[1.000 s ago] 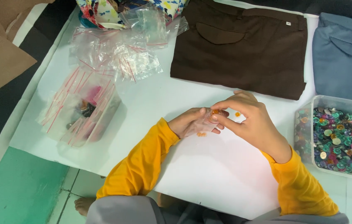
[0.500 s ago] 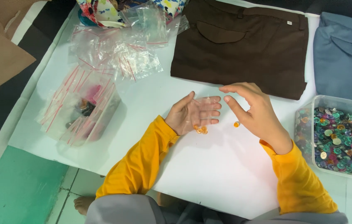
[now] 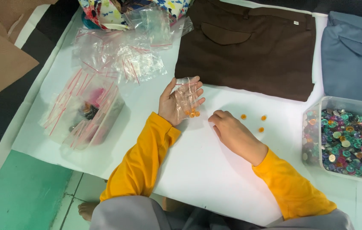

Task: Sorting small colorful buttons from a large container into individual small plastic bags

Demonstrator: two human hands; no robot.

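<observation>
Both fists loose: left hand (image 3: 176, 104) cradling clear bag (image 3: 187, 96)

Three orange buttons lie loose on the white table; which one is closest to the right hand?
The leftmost orange button, just beyond the fingers of the right hand. The other two lie farther right, toward the clear tub.

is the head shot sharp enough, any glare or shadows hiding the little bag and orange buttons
Head view: even, soft light, focus sharp. The small clear bag in the left hand shows faint sheen only; orange buttons inside read clearly. Right hand casts a weak shadow on the white sheet; three loose buttons stay unshaded. Slight wide-angle bend at edges.
</observation>
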